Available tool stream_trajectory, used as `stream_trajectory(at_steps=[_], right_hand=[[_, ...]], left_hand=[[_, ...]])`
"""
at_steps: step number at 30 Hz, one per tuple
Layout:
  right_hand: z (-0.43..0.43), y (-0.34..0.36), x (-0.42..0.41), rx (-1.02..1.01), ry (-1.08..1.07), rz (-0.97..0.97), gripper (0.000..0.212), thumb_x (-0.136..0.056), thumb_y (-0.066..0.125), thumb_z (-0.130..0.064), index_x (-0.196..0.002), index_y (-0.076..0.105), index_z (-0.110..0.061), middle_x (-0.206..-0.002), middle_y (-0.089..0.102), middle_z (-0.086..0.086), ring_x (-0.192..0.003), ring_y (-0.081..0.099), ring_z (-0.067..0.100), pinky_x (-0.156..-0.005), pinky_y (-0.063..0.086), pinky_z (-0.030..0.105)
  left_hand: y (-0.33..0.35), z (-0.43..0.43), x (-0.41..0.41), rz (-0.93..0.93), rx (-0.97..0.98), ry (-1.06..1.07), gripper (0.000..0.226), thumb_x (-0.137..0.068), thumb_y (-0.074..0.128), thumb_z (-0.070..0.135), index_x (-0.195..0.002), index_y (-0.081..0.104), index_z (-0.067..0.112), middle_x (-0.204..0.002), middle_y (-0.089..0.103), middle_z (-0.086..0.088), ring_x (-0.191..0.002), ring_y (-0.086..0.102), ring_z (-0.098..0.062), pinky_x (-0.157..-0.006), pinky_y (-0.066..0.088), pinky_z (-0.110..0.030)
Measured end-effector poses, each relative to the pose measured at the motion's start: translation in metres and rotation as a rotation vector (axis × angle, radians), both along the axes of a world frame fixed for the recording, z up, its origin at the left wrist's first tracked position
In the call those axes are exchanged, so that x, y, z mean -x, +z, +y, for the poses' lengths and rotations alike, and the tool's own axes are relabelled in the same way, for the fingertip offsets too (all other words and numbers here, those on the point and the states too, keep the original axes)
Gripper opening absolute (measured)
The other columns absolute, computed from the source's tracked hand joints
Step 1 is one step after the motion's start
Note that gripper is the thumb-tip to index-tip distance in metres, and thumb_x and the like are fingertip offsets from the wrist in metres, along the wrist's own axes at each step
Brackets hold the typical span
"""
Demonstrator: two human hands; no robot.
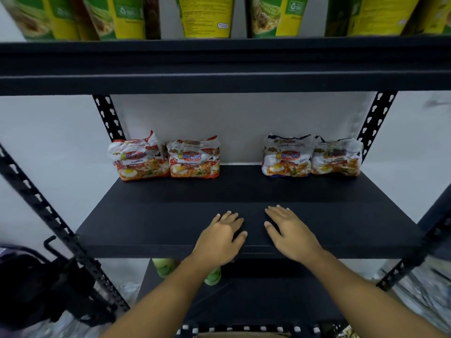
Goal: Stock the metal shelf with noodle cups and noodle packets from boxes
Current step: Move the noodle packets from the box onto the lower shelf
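The black metal shelf (219, 215) fills the view. On its middle board, against the back wall, stand two pairs of noodle packets: a red-trimmed pair (166, 158) at the left and a blue-trimmed pair (310, 156) at the right. My left hand (220, 237) and my right hand (290, 230) lie palm down over the board's front edge, side by side, fingers apart, holding nothing. Green and yellow noodle cups (207, 15) stand in a row on the board above.
Two green cups (166, 267) show on the lower board under my left wrist. Slotted uprights (108, 115) rise at the back corners and front sides. A dark bag (26, 286) sits at the lower left. A cardboard edge (244, 334) shows at the bottom.
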State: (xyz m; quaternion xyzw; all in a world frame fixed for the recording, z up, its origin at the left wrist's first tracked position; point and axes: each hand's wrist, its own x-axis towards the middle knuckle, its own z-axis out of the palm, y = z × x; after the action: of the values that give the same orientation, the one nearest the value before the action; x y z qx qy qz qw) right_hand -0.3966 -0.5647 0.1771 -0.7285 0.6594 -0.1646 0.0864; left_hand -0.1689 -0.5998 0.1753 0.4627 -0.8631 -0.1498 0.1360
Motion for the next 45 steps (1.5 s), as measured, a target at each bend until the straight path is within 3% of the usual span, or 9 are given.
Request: stream_trajectory(at_steps=[4, 10, 15, 20, 26, 28, 33, 38, 45], right_hand=[[0.026, 0.009, -0.004, 0.086, 0.099, 0.007, 0.051, -0.108, 0.041, -0.041, -0.153, 0.045, -0.019, -0.156, 0.046, -0.002, -0.147, 0.034, 0.012, -0.122, 0.011, 0.02], [0.093, 0.014, -0.015, 0.123, 0.188, -0.038, 0.05, -0.107, 0.042, -0.044, -0.151, 0.047, -0.022, -0.153, 0.049, -0.005, -0.145, 0.038, 0.011, -0.12, 0.018, 0.024], [0.158, -0.016, -0.018, 0.014, 0.266, -0.014, 0.049, -0.106, 0.039, -0.048, -0.149, 0.05, -0.026, -0.151, 0.052, -0.008, -0.143, 0.041, 0.01, -0.119, 0.028, 0.031], [0.212, -0.068, -0.024, -0.21, 0.261, 0.055, 0.053, -0.106, 0.037, -0.05, -0.152, 0.047, -0.026, -0.154, 0.049, -0.007, -0.143, 0.041, 0.013, -0.117, 0.027, 0.032], [0.265, -0.137, -0.037, -0.519, 0.209, 0.136, 0.059, -0.101, 0.031, -0.058, -0.15, 0.047, -0.03, -0.153, 0.051, -0.003, -0.137, 0.048, 0.022, -0.11, 0.039, 0.038], [0.276, -0.154, -0.042, -0.62, 0.183, 0.133, 0.056, -0.104, 0.036, -0.054, -0.152, 0.044, -0.027, -0.154, 0.048, 0.0, -0.136, 0.049, 0.025, -0.107, 0.042, 0.035], [0.292, -0.195, -0.055, -0.804, 0.075, 0.079, 0.061, -0.104, 0.036, -0.058, -0.158, 0.034, -0.03, -0.157, 0.044, 0.001, -0.137, 0.048, 0.027, -0.106, 0.044, 0.037], [0.296, -0.228, -0.063, -0.89, 0.002, 0.038, 0.064, -0.103, 0.037, -0.059, -0.16, 0.027, -0.033, -0.161, 0.039, 0.0, -0.143, 0.042, 0.027, -0.111, 0.041, 0.04], [0.289, -0.277, -0.059, -0.944, -0.101, -0.031, 0.062, -0.103, 0.043, -0.056, -0.158, 0.034, -0.028, -0.154, 0.049, 0.003, -0.138, 0.048, 0.026, -0.109, 0.043, 0.038]], left_hand=[[0.0, 0.037, -0.01, 0.044, 0.01, 0.037, 0.054, -0.109, 0.043, 0.04, -0.158, 0.04, 0.017, -0.166, 0.033, 0.001, -0.156, 0.018, -0.011, -0.124, 0.004, -0.019], [0.004, 0.105, -0.021, 0.132, 0.009, 0.072, 0.05, -0.107, 0.052, 0.037, -0.153, 0.049, 0.019, -0.159, 0.045, 0.002, -0.15, 0.034, -0.008, -0.12, 0.025, -0.018], [-0.018, 0.167, -0.021, 0.084, -0.034, 0.056, 0.046, -0.105, 0.053, 0.037, -0.146, 0.058, 0.015, -0.15, 0.056, -0.002, -0.138, 0.051, -0.017, -0.112, 0.042, -0.028], [-0.071, 0.224, -0.022, -0.028, -0.244, 0.11, 0.056, -0.106, 0.052, 0.043, -0.154, 0.048, 0.016, -0.159, 0.045, -0.002, -0.146, 0.041, -0.019, -0.118, 0.034, -0.031], [-0.134, 0.267, -0.039, -0.206, -0.532, 0.168, 0.046, -0.096, 0.048, 0.054, -0.117, 0.065, 0.016, -0.112, 0.065, -0.006, -0.096, 0.063, -0.029, -0.081, 0.053, -0.041], [-0.15, 0.273, -0.046, -0.244, -0.605, 0.165, 0.041, -0.099, 0.052, 0.05, -0.112, 0.063, 0.013, -0.109, 0.062, -0.009, -0.1, 0.061, -0.031, -0.082, 0.051, -0.042], [-0.188, 0.279, -0.069, -0.305, -0.694, 0.111, 0.057, -0.102, 0.052, 0.051, -0.148, 0.049, 0.019, -0.143, 0.054, -0.011, -0.124, 0.056, -0.032, -0.097, 0.05, -0.04], [-0.235, 0.278, -0.097, -0.331, -0.765, 0.098, 0.083, -0.076, 0.032, 0.076, -0.142, 0.052, 0.03, -0.138, 0.056, 0.0, -0.127, 0.056, -0.027, -0.101, 0.049, -0.047], [-0.281, 0.263, -0.105, -0.372, -0.772, 0.053, 0.074, -0.083, 0.037, 0.066, -0.145, 0.049, 0.028, -0.144, 0.056, -0.002, -0.125, 0.058, -0.029, -0.099, 0.051, -0.044]])
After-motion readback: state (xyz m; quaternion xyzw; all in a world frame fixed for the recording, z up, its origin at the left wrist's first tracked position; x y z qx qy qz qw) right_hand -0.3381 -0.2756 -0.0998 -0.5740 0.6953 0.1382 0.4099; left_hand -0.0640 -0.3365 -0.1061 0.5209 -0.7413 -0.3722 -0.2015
